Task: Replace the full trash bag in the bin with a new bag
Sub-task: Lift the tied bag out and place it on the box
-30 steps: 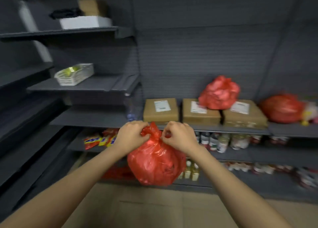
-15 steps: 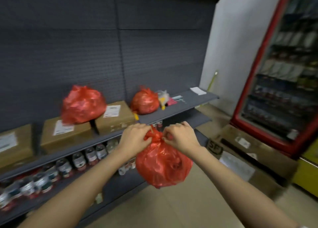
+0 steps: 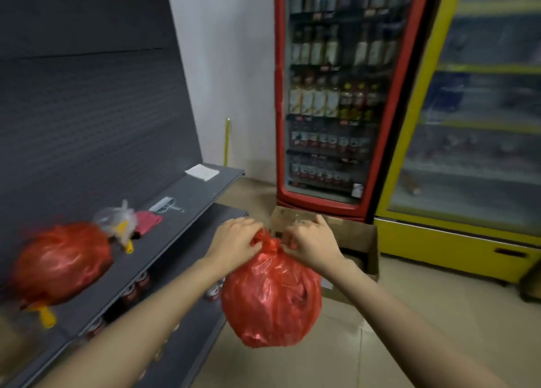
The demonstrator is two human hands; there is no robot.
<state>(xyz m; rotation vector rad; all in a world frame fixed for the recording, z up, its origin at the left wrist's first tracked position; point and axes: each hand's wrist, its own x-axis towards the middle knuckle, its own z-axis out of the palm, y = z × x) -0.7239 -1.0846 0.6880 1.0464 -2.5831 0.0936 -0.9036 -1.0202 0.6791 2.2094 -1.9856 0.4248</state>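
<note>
The full red trash bag (image 3: pixel 270 297) hangs in the air in front of me, carried by its gathered neck and clear of the floor. My left hand (image 3: pixel 234 241) pinches the left side of that neck; my right hand (image 3: pixel 310 245) pinches the right side. The fingers of both hands are curled tight on the twisted plastic, and the two grips sit close together with the knot area between them.

The relation that governs the next move: the bulk of the bag lies straight below my fingers, its long axis vertical, the heavy rounded end lowest. Neither hand is clearly nearer; they share the neck about evenly, the right slightly farther from me.

To my left runs a grey shelf (image 3: pixel 187 212), and on it, near left, rests another filled red bag (image 3: pixel 61 263), blurred. Beyond that lie a clear plastic bundle (image 3: pixel 117 221) and a white paper (image 3: pixel 202 171). At far right stand a red drinks fridge (image 3: pixel 330 101) and a yellow fridge (image 3: pixel 474 124), with a cardboard box (image 3: pixel 355 238) on the floor before them.

No bin is in view, and no new bag.

Judgement: the neck appears closed or nearly so. The bag can be set down by lowering it vertically. Risk: thin plastic may tear at the pinch points under the load.
</note>
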